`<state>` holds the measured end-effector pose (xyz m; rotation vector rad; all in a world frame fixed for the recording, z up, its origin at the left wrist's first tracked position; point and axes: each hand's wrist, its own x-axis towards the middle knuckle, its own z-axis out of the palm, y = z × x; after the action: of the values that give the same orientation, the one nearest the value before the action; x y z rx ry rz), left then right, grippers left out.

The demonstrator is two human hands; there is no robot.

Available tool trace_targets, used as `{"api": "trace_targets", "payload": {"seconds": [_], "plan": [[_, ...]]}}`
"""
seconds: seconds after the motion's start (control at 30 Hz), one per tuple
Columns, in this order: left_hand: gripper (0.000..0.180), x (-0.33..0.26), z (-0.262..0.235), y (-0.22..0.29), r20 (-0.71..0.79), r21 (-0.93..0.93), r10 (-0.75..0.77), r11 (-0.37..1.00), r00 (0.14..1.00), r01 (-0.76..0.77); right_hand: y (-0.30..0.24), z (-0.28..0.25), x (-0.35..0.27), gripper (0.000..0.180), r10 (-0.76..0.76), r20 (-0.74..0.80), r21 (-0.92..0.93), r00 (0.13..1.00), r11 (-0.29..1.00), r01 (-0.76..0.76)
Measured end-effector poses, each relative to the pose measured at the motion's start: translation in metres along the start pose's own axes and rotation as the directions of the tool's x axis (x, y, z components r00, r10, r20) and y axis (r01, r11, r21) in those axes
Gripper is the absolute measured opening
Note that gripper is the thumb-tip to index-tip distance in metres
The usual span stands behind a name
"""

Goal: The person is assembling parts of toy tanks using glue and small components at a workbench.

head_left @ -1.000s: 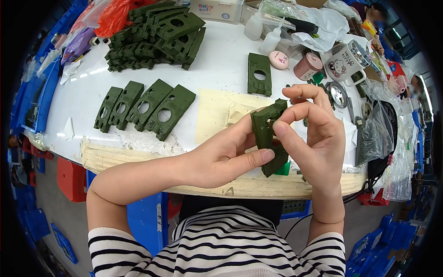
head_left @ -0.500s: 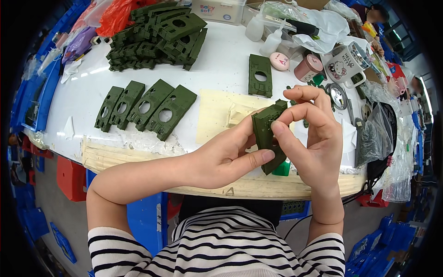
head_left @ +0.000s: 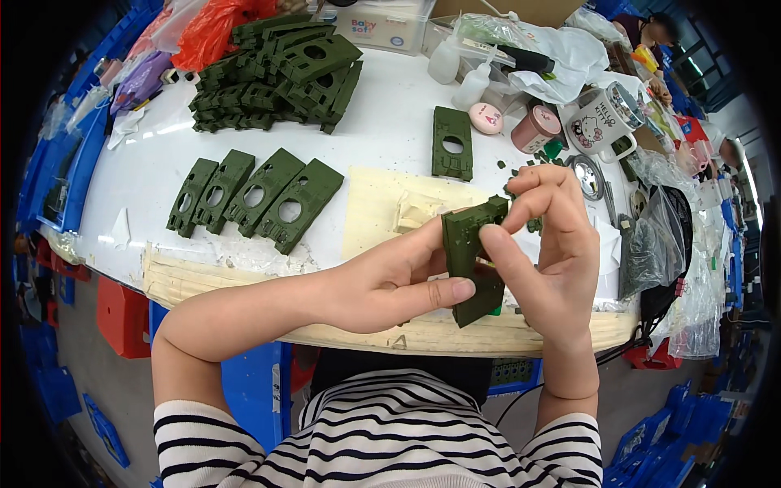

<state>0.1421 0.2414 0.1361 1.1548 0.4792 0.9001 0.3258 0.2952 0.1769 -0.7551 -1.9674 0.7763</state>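
Observation:
My left hand [head_left: 390, 285] grips a dark green plastic tank hull [head_left: 465, 244] over the front of the table, thumb on its near side. The hull is tilted, its long side running toward me. At its upper right edge, my right hand [head_left: 553, 252] has thumb and index finger closed in a pinch against the hull; whatever lies between the fingertips is hidden. Small green parts [head_left: 533, 224] lie scattered behind the right hand. A similar hull with a round hole [head_left: 452, 145] lies flat beyond my hands.
Several hulls [head_left: 254, 195] lie in a slanted row at left, with a large heap of hulls [head_left: 285, 73] behind. A cream sheet [head_left: 370, 203] carries a pale block [head_left: 419, 210]. White squeeze bottles [head_left: 473, 85], a pink jar [head_left: 537, 130] and a white mug [head_left: 598, 122] stand at back right.
The hull and both hands have come slightly nearer to me, and the hull has turned a little more upright. The right fingertips stay at its upper edge.

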Motion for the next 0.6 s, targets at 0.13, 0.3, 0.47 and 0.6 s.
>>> {"api": "trace_targets", "payload": {"seconds": [0.13, 0.3, 0.47, 0.6], "plan": [[0.057, 0.0, -0.006, 0.011, 0.079, -0.075, -0.144, 0.986, 0.986, 0.15, -0.007, -0.014, 0.001, 0.018, 0.075, -0.096, 0.291, 0.993, 0.956, -0.044], [0.068, 0.002, -0.011, 0.012, 0.205, -0.16, -0.201, 0.959, 0.958, 0.235, 0.005, -0.032, 0.003, 0.022, -0.013, 0.064, 0.314, 0.998, 0.95, -0.008], [0.058, 0.0, -0.017, 0.005, 0.282, -0.257, -0.19, 0.929, 0.94, 0.265, 0.013, -0.042, 0.008, 0.064, -0.129, 0.35, 0.311, 0.928, 0.95, 0.015], [0.065, -0.001, -0.014, 0.007, 0.253, -0.202, -0.235, 0.936, 0.939, 0.289, 0.014, -0.04, 0.01, 0.082, -0.216, 0.444, 0.302, 0.869, 0.95, 0.082]]}}
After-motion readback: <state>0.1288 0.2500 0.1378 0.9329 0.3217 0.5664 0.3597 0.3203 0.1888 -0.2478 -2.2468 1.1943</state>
